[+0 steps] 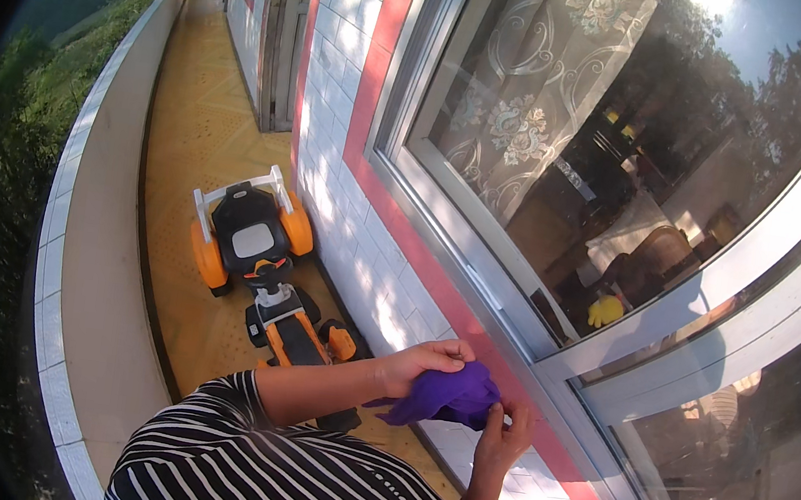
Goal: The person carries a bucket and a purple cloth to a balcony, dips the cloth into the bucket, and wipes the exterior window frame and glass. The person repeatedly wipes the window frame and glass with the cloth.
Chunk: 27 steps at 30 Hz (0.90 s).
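Observation:
A bunched purple cloth (454, 395) hangs between my two hands, in front of my chest. My left hand (428, 362) grips its upper left part, thumb on top. At its right edge, my right hand (507, 432) pinches the fabric between thumb and fingers. One loose corner droops to the left below my left wrist. Just beyond the cloth is the house wall, with a pink tile band (428, 268) under a sliding window (508, 293) in a metal frame.
On the yellow patterned balcony floor (188, 119), an orange and black ride-on toy tractor (253, 232) stands by the white tiled wall (362, 253). A tile-topped parapet (95, 235) runs along the left. Behind the glass hangs a patterned curtain (522, 115). A door (286, 49) lies farther along.

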Available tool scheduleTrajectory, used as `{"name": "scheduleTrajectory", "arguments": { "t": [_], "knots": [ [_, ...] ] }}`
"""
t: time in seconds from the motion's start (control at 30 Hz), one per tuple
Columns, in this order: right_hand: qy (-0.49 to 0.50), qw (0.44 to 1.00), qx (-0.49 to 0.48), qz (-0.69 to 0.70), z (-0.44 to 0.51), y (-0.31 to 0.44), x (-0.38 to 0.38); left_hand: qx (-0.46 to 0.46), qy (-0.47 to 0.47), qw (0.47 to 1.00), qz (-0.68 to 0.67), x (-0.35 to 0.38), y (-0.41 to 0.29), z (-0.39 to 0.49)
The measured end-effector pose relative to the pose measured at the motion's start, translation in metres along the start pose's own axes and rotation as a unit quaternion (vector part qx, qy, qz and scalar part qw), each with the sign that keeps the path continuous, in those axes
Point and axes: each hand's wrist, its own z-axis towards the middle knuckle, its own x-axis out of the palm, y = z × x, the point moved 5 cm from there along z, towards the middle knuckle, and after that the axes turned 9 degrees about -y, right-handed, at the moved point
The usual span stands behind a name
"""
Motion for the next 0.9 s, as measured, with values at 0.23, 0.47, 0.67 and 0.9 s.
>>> {"name": "scheduleTrajectory", "arguments": {
  "t": [0.23, 0.47, 0.67, 0.9],
  "knots": [
    [0.240, 0.935, 0.125, 0.228, 0.015, 0.011, 0.021, 0.059, -0.114, 0.992, 0.009, -0.013, 0.025, 0.004],
    [0.199, 0.891, 0.208, 0.350, -0.002, -0.014, 0.042, 0.077, -0.168, 0.983, 0.002, -0.017, 0.040, -0.005],
    [0.200, 0.907, 0.210, 0.304, 0.046, -0.020, 0.015, 0.059, -0.248, 0.967, -0.011, -0.041, 0.049, -0.005],
    [0.307, 0.920, 0.201, 0.135, 0.015, -0.011, 0.063, 0.122, -0.156, 0.971, 0.137, -0.035, 0.027, 0.018]
  ]
}}
